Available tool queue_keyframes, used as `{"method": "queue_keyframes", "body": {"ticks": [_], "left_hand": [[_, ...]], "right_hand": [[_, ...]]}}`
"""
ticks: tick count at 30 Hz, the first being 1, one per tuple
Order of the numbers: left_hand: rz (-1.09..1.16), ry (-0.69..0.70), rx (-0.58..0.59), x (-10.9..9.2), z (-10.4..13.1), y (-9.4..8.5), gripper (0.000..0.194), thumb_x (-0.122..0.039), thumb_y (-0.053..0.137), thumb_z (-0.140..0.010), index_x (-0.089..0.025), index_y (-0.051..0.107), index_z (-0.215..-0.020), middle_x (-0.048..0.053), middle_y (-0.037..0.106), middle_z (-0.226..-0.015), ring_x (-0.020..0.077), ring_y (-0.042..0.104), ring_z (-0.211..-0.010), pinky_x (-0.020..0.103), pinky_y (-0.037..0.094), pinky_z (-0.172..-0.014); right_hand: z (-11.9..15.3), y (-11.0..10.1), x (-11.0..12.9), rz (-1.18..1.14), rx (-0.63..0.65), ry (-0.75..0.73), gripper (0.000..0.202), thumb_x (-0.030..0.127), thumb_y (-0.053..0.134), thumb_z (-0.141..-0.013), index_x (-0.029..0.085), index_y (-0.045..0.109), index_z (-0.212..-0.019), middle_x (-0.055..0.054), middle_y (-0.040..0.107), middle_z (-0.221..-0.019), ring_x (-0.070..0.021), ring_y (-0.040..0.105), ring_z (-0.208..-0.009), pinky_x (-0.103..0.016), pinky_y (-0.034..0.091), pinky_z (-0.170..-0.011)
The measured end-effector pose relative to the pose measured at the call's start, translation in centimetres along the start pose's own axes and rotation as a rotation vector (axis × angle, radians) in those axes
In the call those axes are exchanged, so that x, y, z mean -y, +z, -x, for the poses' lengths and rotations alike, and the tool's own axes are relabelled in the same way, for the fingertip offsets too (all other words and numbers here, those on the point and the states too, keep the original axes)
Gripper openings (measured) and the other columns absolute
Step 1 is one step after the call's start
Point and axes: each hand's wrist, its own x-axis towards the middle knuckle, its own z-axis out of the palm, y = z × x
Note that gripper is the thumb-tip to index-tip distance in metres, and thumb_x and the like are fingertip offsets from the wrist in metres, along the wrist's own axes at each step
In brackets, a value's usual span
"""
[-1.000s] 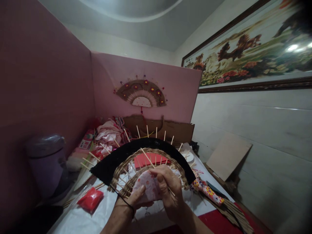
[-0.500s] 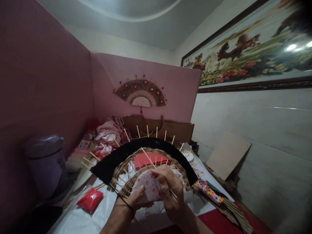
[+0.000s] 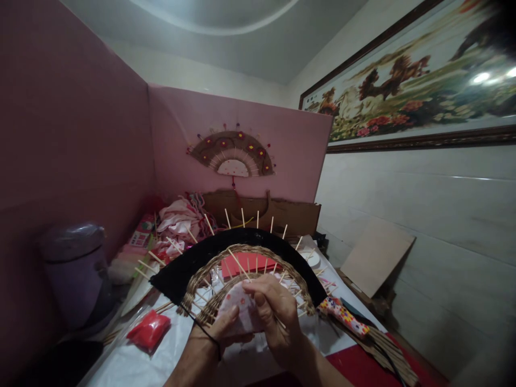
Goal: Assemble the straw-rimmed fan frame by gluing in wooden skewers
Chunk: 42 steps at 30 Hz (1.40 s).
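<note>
A fan-shaped piece with a black band [image 3: 245, 236], a woven straw arc [image 3: 209, 306] and wooden sticks poking out of its top lies across the middle of the view. At its base is a pale cloth piece [image 3: 242, 309] with red spots. My left hand [image 3: 221, 333] grips the cloth's lower left side, thumb on top, a black cord around the wrist. From the right, my right hand [image 3: 278, 312] pinches a thin wooden stick [image 3: 239, 263], which slants up and left over the cloth and the straw arc.
Red sheets [image 3: 248, 263] lie behind the straw arc. A red packet [image 3: 149, 331] rests on the left of the white-covered table, with a purple container [image 3: 76, 279] beyond. A flower-patterned handle [image 3: 344, 316] is at right. Another fan [image 3: 234, 153] hangs on the pink board.
My right hand has shifted slightly left, and the stick in it has moved slightly left and down at its upper end. My left hand has stayed nearly the same.
</note>
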Motion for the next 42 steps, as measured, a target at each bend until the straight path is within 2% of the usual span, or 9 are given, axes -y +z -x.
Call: {"method": "queue_keyframes", "body": {"ticks": [3, 8, 12, 15, 20, 26, 31, 37, 42], "left_hand": [[0.009, 0.019, -0.026, 0.05, 0.02, -0.03, 0.060, -0.044, 0.082, -0.047, -0.013, 0.068, -0.097, 0.012, 0.072, -0.081, 0.0265, 0.066, -0.069, 0.035, 0.052, -0.056], [0.012, -0.010, -0.011, 0.23, -0.25, -0.07, 0.053, -0.043, 0.082, -0.047, -0.012, 0.069, -0.089, 0.010, 0.071, -0.074, 0.0243, 0.065, -0.066, 0.032, 0.051, -0.053], [0.059, 0.027, -0.027, 0.39, -0.38, -0.20, 0.054, -0.038, 0.082, -0.050, -0.013, 0.067, -0.095, 0.009, 0.070, -0.076, 0.0240, 0.065, -0.066, 0.032, 0.052, -0.052], [0.042, 0.014, -0.020, 0.36, -0.28, -0.23, 0.058, -0.040, 0.082, -0.049, -0.011, 0.067, -0.097, 0.010, 0.070, -0.076, 0.0244, 0.065, -0.064, 0.033, 0.052, -0.052], [0.020, 0.031, -0.025, 0.15, -0.04, -0.08, 0.073, -0.042, 0.082, -0.049, -0.013, 0.060, -0.113, 0.011, 0.070, -0.081, 0.0266, 0.066, -0.068, 0.034, 0.052, -0.053], [0.004, 0.025, -0.035, 0.22, -0.19, -0.14, 0.076, -0.042, 0.082, -0.049, -0.011, 0.058, -0.114, 0.013, 0.070, -0.084, 0.0273, 0.065, -0.066, 0.034, 0.052, -0.050], [0.005, 0.048, -0.025, 0.04, -0.12, 0.06, 0.074, -0.042, 0.080, -0.051, -0.012, 0.058, -0.114, 0.014, 0.070, -0.088, 0.0289, 0.065, -0.068, 0.035, 0.051, -0.050], [0.016, 0.029, -0.070, -0.06, 0.00, 0.25, 0.072, -0.038, 0.082, -0.048, -0.012, 0.060, -0.111, 0.012, 0.070, -0.084, 0.0266, 0.064, -0.064, 0.035, 0.052, -0.050], [0.024, 0.011, -0.061, 0.18, -0.19, -0.02, 0.073, -0.039, 0.082, -0.049, -0.011, 0.058, -0.112, 0.012, 0.069, -0.084, 0.0265, 0.065, -0.067, 0.034, 0.053, -0.051]], "right_hand": [[-0.07, -0.07, 0.07, 0.018, 0.012, -0.029, 0.030, 0.010, 0.041, -0.088, 0.019, 0.058, -0.110, -0.007, 0.062, -0.097, -0.0181, 0.057, -0.091, -0.034, 0.045, -0.080], [0.13, -0.30, 0.22, 0.068, 0.029, -0.067, 0.030, 0.008, 0.042, -0.087, 0.020, 0.058, -0.110, -0.006, 0.063, -0.099, -0.0179, 0.056, -0.093, -0.035, 0.043, -0.082], [0.14, -0.34, 0.22, 0.074, 0.027, -0.084, 0.031, 0.008, 0.043, -0.086, 0.020, 0.057, -0.109, -0.006, 0.063, -0.098, -0.0176, 0.057, -0.092, -0.034, 0.044, -0.081], [0.08, -0.21, 0.10, 0.079, 0.026, -0.056, 0.030, 0.009, 0.042, -0.087, 0.020, 0.057, -0.111, -0.007, 0.062, -0.100, -0.0183, 0.056, -0.094, -0.035, 0.044, -0.082], [0.18, 0.00, -0.16, 0.098, -0.016, -0.016, 0.029, 0.011, 0.040, -0.089, 0.019, 0.057, -0.111, -0.008, 0.062, -0.096, -0.0189, 0.056, -0.091, -0.035, 0.045, -0.078], [0.33, 0.01, -0.16, 0.109, -0.026, -0.015, 0.028, 0.011, 0.040, -0.088, 0.018, 0.058, -0.108, -0.008, 0.063, -0.093, -0.0193, 0.057, -0.087, -0.036, 0.045, -0.076], [0.35, -0.17, -0.07, 0.113, -0.044, -0.061, 0.031, 0.009, 0.040, -0.087, 0.020, 0.057, -0.110, -0.007, 0.064, -0.100, -0.0194, 0.057, -0.093, -0.037, 0.044, -0.082], [0.18, -0.10, -0.22, 0.093, 0.005, -0.032, 0.029, 0.011, 0.040, -0.088, 0.020, 0.057, -0.110, -0.008, 0.063, -0.098, -0.0203, 0.057, -0.091, -0.037, 0.045, -0.079], [0.13, -0.04, -0.30, 0.105, -0.046, 0.000, 0.029, 0.012, 0.039, -0.089, 0.021, 0.059, -0.109, -0.007, 0.063, -0.092, -0.0191, 0.057, -0.086, -0.035, 0.044, -0.076]]}}
